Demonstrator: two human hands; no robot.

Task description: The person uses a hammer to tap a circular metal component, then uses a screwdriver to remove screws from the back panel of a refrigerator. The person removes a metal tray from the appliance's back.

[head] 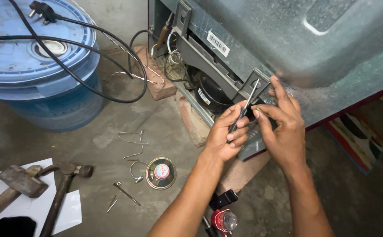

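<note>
The fingers (237, 125) of the left hand (224, 136) were closed around the dark handle of a screwdriver (244, 109). Its long axis ran diagonally, and the thin metal tip pointed up and right to the grey bracket (255, 83) on the appliance. The right hand (283, 131) touched this bracket with curled fingers, pinching something too small to tell.

White barcode sticker (218, 43) at your twelve o'clock on the grey bracket, small yellow-white label (203, 96) on the black compressor (211, 90) below it
</note>
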